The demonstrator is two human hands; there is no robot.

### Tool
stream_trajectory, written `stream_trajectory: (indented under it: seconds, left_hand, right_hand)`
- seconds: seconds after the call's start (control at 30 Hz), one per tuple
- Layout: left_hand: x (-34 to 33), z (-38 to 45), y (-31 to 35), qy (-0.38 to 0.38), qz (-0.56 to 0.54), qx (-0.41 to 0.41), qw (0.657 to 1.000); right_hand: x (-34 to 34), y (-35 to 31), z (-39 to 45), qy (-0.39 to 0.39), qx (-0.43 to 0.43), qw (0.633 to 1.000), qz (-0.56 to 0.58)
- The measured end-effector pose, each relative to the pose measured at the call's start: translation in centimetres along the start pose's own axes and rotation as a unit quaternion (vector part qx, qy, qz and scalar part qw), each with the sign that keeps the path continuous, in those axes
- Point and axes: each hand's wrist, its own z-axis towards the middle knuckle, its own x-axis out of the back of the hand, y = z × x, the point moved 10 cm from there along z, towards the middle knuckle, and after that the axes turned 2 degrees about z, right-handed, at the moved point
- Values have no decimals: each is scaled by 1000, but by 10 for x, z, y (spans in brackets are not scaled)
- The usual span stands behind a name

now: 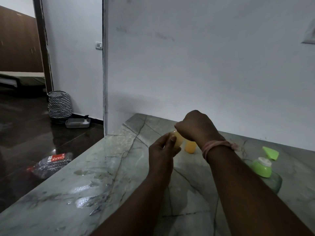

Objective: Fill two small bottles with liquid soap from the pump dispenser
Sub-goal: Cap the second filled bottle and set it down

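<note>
**Two hands hold a small soap bottle above a marble counter**

The left hand [162, 150] grips a small pale-yellow bottle [178, 139] from below, its fingers and thumb curled round the body so the bottle leans to the left, held clear of the surface; the right hand [196, 127] comes in from above with its fingers curled down at the bottle's top end, though its own knuckles hide the fingertips, so what it pinches, perhaps a cap, cannot be made out; a pink thread band [215, 145] is wound round the right wrist.

Just behind and to the right of the held bottle, a second small bottle [190, 147] filled with orange-yellow liquid stands upright on the grey-green marble counter [119, 176], partly hidden by the right wrist; farther right, near the right forearm, a green dispenser bottle [261, 167] with a whitish round top lies tilted on the counter, and a flat green piece [271, 152] rests just beyond it; wet patches shine on the counter at lower left.

A plain white wall [204, 65] rises behind the counter; to the left, on the dark glossy floor, stand a zigzag-patterned basket [59, 104], a grey tray [77, 123] and a red-labelled packet [52, 163].
</note>
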Motion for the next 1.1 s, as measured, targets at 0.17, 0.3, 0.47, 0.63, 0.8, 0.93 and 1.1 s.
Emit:
stream_trajectory:
  seconds: [0.17,0.3,0.47,0.63,0.8,0.93,1.1]
  left_hand:
    - [4,-1,1,26,86,-3,996]
    - [22,2,-2,100,106,19,989]
    - [28,4,-6,118,102,25,987]
    - [27,5,-9,106,105,31,988]
    - [23,5,-6,88,126,33,988]
    - [25,6,-8,84,141,34,986]
    - [23,5,-9,77,147,43,985]
  right_hand:
    - [-20,-10,24,-44,15,999,-27]
    - [-31,-12,45,-31,40,995,-84]
    - [-40,-5,60,-32,22,991,-132]
    - [-51,0,65,-39,5,992,-119]
    - [-59,1,62,-46,-3,994,-103]
    - [-61,1,60,-36,5,995,-95]
    - [-54,1,54,-38,12,996,-78]
